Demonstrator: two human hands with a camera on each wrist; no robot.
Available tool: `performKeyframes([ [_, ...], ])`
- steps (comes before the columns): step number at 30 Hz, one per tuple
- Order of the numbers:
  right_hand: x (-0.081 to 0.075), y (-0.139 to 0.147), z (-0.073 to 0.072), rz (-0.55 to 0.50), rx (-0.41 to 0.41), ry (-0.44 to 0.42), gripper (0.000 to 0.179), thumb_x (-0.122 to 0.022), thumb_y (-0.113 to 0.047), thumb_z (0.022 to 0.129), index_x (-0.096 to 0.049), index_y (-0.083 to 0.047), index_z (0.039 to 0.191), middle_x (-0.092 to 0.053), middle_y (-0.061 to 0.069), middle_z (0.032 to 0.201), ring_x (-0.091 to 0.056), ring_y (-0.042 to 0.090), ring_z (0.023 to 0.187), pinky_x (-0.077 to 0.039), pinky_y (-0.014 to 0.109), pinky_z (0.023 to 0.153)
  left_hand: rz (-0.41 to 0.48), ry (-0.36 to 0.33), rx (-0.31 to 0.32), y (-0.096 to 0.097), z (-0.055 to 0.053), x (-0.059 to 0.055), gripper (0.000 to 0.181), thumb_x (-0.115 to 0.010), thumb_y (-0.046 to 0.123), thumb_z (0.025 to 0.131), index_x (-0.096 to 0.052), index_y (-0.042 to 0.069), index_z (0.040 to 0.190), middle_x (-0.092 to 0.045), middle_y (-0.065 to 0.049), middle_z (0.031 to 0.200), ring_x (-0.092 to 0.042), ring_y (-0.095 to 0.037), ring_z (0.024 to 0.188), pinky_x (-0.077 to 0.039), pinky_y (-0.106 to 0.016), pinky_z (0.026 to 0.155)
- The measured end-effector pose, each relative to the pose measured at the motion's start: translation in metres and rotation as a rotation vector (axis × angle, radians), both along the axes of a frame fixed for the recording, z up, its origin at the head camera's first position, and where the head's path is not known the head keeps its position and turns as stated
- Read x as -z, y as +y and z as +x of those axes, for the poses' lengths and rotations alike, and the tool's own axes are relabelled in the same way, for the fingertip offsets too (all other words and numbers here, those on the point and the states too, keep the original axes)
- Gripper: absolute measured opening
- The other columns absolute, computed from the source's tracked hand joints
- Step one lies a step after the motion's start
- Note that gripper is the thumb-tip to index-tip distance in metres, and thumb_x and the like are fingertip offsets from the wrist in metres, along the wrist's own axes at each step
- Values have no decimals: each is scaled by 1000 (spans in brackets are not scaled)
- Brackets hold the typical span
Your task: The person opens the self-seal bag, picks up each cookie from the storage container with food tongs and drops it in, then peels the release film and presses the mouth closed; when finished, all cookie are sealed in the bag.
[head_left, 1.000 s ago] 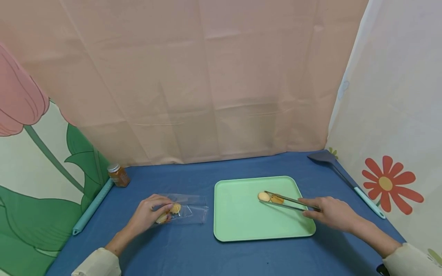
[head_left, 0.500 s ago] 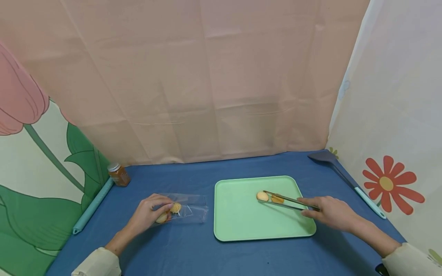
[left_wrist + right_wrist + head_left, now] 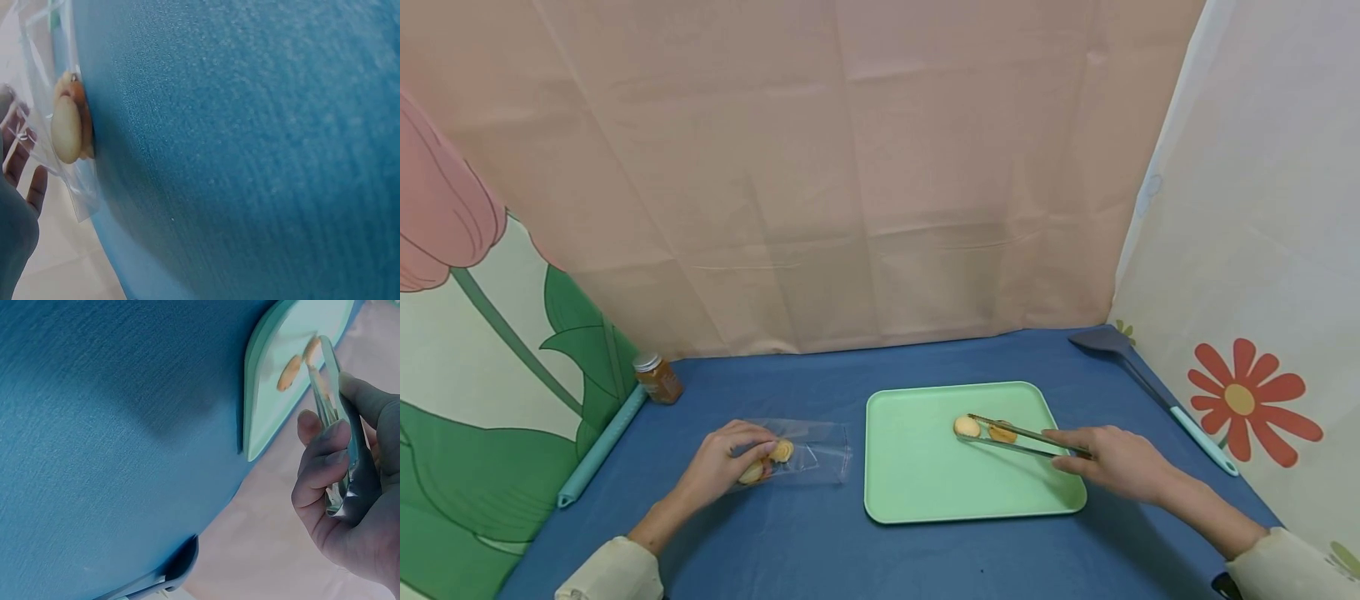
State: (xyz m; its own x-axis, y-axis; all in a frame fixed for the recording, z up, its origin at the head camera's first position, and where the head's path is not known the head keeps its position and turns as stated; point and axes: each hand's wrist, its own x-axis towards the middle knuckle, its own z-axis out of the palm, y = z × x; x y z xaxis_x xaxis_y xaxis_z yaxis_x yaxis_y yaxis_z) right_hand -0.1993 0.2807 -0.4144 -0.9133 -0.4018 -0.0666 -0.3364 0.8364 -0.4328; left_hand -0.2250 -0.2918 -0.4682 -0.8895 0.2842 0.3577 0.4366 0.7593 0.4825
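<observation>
My left hand pinches the edge of a clear plastic bag on the blue cloth, left of the tray. Inside the bag lie a round swirled cookie and a pale cookie, partly covered by the fingers in the head view. My right hand grips metal tongs, which reach in over the right side of the light green tray. Between the tong tips is a round pale cookie. A browner cookie lies on the tray close by, partly crossed by the tongs in the head view.
At the back left stands a small jar with a metal lid and brown contents. A rolled teal mat or tube lies along the left edge. A dark spatula with a light blue handle lies along the right edge. Cloth walls enclose the back and sides.
The tongs and the pale cookie between their tips have shifted slightly left, away from the browner cookie. My left hand and the bag have stayed in place.
</observation>
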Motion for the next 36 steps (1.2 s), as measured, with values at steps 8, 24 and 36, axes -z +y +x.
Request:
performKeyframes([
  [8, 1, -1, 0, -5, -7, -10, 47, -67, -42, 94, -63, -24, 138, -71, 13, 124, -51, -3, 65, -34, 25, 47, 10, -1, 3, 0, 0, -1, 14, -71, 30, 94, -79, 29, 105, -70, 21, 106, -60, -1, 103, -53, -44, 88],
  [24, 2, -2, 0, -7, -4, -5, 48, -66, -44, 94, -63, -24, 138, -70, 11, 125, -43, 2, 56, -31, 25, 46, 6, 3, 0, -1, 1, 0, 14, -71, 30, 95, -79, 30, 106, -70, 20, 106, -60, -2, 104, -54, -44, 89],
  [36, -14, -12, 0, -45, -49, 8, 52, -62, -51, 96, -60, -24, 141, -72, -2, 93, -39, 1, 55, -29, 24, 48, -4, 6, -3, -1, 1, -1, 14, -71, 30, 94, -79, 31, 105, -70, 20, 106, -60, -2, 104, -54, -44, 89],
])
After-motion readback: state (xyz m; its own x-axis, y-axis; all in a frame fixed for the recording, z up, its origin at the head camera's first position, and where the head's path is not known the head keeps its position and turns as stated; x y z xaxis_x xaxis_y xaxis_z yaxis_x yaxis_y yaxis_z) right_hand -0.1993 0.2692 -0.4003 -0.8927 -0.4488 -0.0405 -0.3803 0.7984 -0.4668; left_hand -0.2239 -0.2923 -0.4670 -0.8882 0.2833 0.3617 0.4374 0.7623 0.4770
